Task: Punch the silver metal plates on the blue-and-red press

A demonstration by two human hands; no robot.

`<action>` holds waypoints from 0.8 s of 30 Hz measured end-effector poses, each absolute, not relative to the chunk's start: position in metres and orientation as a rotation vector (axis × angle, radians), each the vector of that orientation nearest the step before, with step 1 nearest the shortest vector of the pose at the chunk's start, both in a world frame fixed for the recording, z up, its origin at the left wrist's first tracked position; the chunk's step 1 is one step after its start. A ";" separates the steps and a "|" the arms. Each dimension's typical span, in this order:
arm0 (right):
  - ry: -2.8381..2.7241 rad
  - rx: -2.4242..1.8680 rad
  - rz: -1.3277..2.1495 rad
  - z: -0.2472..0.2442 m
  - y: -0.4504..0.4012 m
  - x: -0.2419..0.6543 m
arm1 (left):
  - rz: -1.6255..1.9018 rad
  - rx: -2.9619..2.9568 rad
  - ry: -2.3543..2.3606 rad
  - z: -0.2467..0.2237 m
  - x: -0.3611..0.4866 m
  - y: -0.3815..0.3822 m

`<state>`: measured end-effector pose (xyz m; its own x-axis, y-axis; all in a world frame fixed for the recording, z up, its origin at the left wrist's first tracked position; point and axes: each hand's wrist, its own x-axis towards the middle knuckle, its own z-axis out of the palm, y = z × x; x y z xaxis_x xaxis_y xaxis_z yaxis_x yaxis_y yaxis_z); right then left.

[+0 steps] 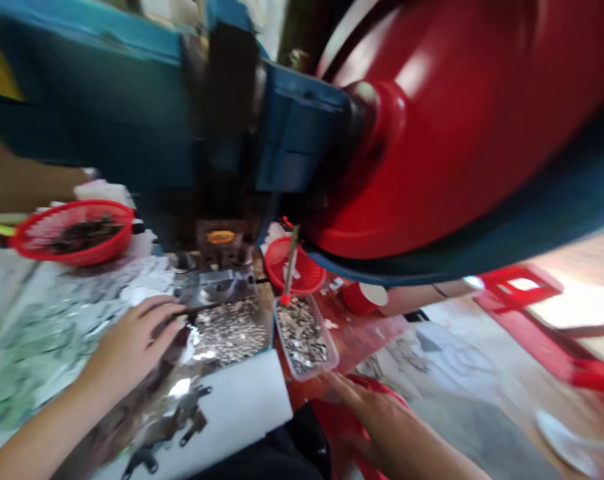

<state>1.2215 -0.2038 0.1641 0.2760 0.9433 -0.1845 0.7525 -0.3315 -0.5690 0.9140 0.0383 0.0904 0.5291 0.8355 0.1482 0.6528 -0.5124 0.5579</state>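
My left hand is at the left of the machine's metal bed, its thumb and fingers bent round one end of a thin dark strip. Beside it lies a spread of small shiny metal pieces. My right hand is low, just below the near corner of a clear plastic box filled with small metal parts; its fingers are blurred, and whether they hold anything is unclear. Several dark brackets rest on a white sheet near my lap.
A blue press with a large red wheel looms overhead. A red basket of dark parts stands left, and a smaller red basket sits behind the box. A red cup and a red stool are at the right.
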 end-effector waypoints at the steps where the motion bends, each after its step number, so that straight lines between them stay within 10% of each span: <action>1: -1.483 -2.072 0.814 0.170 -0.206 1.216 | 0.588 2.334 1.212 0.092 0.917 0.033; 8: -1.040 -1.116 1.073 0.143 -0.151 1.139 | 0.365 1.859 0.895 0.126 0.966 -0.020; 24: -1.301 -1.189 0.964 0.147 -0.125 1.105 | 0.645 1.629 0.982 0.151 0.965 -0.035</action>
<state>1.1052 -0.1251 0.1473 0.0750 0.9804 0.1820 0.1115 0.1731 -0.9786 0.9652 -0.0348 0.1515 0.5131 0.8553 -0.0724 0.2736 -0.0831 0.9582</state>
